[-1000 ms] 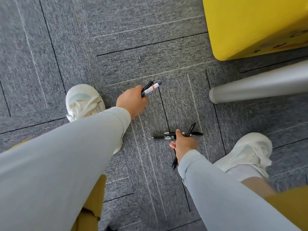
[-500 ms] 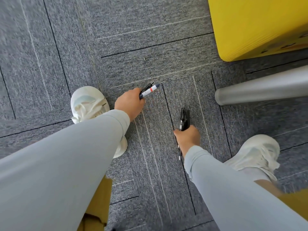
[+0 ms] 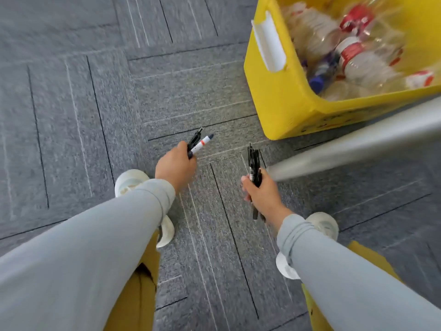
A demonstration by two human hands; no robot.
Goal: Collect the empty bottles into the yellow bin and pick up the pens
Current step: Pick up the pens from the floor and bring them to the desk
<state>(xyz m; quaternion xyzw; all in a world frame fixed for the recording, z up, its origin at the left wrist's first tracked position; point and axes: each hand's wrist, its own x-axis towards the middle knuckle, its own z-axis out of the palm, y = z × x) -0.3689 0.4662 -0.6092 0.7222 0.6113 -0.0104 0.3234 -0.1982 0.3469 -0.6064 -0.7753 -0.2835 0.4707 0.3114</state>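
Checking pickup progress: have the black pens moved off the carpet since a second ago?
Yes. The black pens are lifted off the carpet, bunched in the right hand.

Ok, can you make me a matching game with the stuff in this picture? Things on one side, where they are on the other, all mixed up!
Things:
1. white pen with the orange band
2. bunch of black pens
3. plastic bottles
4. white shoes

Places:
A. inside the yellow bin
B. on the grey carpet
C. in the left hand
D. in the right hand

Right pairs: 1-C, 2-D, 3-A, 4-B
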